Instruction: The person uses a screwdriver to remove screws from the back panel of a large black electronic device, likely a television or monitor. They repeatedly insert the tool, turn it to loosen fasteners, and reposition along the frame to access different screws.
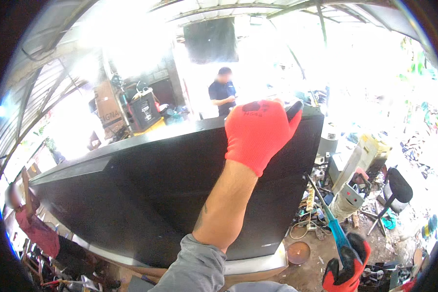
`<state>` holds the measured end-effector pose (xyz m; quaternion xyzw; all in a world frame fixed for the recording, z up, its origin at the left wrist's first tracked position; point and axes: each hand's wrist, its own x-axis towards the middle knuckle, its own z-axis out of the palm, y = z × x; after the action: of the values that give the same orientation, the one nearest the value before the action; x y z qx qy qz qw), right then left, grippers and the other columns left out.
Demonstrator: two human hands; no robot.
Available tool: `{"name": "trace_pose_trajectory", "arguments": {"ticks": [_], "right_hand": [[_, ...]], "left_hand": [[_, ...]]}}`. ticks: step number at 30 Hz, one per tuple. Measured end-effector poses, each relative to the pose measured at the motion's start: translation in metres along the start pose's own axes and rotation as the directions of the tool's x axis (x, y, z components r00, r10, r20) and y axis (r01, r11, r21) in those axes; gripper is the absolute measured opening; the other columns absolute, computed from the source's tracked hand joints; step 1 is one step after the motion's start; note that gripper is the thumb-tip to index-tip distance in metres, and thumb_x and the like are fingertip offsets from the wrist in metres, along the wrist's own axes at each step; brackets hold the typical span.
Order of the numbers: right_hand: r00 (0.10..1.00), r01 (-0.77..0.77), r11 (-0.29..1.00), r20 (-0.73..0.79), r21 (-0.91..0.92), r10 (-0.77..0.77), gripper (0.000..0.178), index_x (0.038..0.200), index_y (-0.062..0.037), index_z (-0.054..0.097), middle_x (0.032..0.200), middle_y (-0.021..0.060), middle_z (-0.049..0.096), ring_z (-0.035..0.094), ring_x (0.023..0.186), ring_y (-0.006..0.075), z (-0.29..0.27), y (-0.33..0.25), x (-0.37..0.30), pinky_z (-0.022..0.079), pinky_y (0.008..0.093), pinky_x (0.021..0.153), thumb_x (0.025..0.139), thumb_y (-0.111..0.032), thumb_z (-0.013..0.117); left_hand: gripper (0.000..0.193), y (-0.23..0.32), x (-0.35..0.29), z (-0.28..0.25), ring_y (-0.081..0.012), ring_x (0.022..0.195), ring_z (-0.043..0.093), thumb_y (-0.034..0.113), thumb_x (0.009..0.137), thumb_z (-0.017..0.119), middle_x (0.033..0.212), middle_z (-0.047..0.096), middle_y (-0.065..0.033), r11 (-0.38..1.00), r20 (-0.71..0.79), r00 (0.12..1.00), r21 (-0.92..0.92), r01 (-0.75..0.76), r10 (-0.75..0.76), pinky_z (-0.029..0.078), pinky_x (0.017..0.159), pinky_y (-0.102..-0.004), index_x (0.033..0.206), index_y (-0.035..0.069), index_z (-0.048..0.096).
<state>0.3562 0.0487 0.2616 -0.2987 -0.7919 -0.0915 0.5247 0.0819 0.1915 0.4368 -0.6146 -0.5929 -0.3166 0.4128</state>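
Observation:
A large black panel-like casing [146, 194] stands tilted in front of me, wide and thick-edged. My left hand [260, 129], in a red glove, grips its top edge near the right corner; the fingertips are hidden behind that edge. In my right hand [348, 265], gloved in red and black, is a long screwdriver [337, 228] with a blue handle. Its metal shaft slants up and left, and the tip meets or lies very near the casing's right edge. Under the casing is a white, cardboard-sided base [258, 265].
At the far left a person in a red shirt [34, 224] reaches up to the casing's end. Another person in dark clothes [222, 92] stands behind it. To the right are a black chair [398, 187], a white sack-like container [348, 202], a round brown pan [298, 253] and scattered scrap.

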Motion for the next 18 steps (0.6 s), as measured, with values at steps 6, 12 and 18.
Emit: {"name": "trace_pose_trajectory", "arguments": {"ticks": [6,12,18], "right_hand": [[0.980,0.044,0.995,0.198,-0.093,-0.025,0.033,0.120,0.0014,0.056,0.120,0.0262,0.062,0.064,0.101,0.0460,-0.023,-0.007,0.028,0.054,0.0499,0.088,0.089,-0.005,0.062],[0.896,0.299,0.947,0.307,0.114,-0.320,0.035,0.110,-0.0100,0.063,0.110,0.0156,0.061,0.063,0.096,0.0383,-0.023,0.030,0.023,0.054,0.0518,0.080,0.077,-0.014,0.074],[0.949,0.258,0.883,0.070,0.393,-0.309,0.045,0.113,-0.0113,0.062,0.116,0.0179,0.060,0.061,0.103,0.0411,-0.017,0.063,0.019,0.053,0.0546,0.083,0.072,-0.011,0.080]], "left_hand": [[0.037,-0.005,-0.006,-0.002,-0.0256,0.069,0.070,0.050,0.088,0.062,0.073,0.069,-0.0078,0.999,-0.065,0.997,0.021,-0.050,0.052,0.053,0.062,-0.0361,0.081,0.015,0.070],[0.033,-0.001,0.001,0.006,-0.0291,0.075,0.071,0.046,0.088,0.065,0.081,0.072,-0.0100,1.000,-0.015,1.000,-0.009,-0.021,0.021,0.054,0.065,-0.0394,0.086,0.013,0.071],[0.031,0.008,-0.003,-0.009,-0.0330,0.097,0.067,0.026,0.082,0.075,0.103,0.070,-0.0120,0.956,-0.283,0.944,-0.183,-0.229,0.172,0.051,0.086,-0.0416,0.107,0.008,0.070]]}}
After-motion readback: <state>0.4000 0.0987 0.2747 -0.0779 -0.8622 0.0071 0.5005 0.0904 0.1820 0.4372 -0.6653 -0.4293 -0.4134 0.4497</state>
